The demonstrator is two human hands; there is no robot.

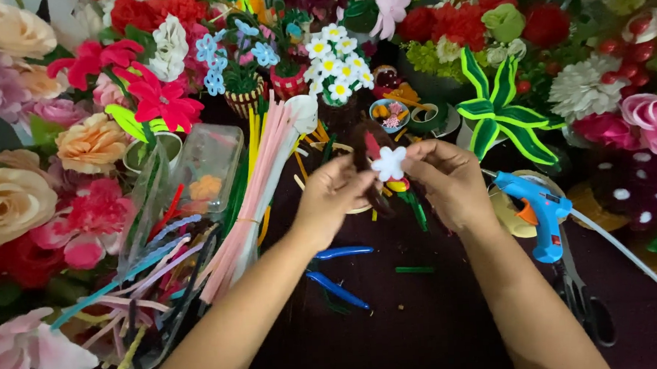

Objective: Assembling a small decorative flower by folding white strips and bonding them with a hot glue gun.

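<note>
both hands up over the dark table (438,327), working one small white flower (389,163) made of fuzzy wire. left hand (334,199) pinched narrow on it from the left, right hand (450,183) pinched on its right edge. petals look formed; a stem with red, yellow and green bits (406,192) hangs just below, whether joined yet i cannot tell. blue glue gun (536,208) sits untouched to the right, blue-handled pliers (339,269) lie below the hands, bundle of pink wire stems (252,202) to the left. finished white daisy pot (338,70) stands behind. looks mid-assembly.
</note>
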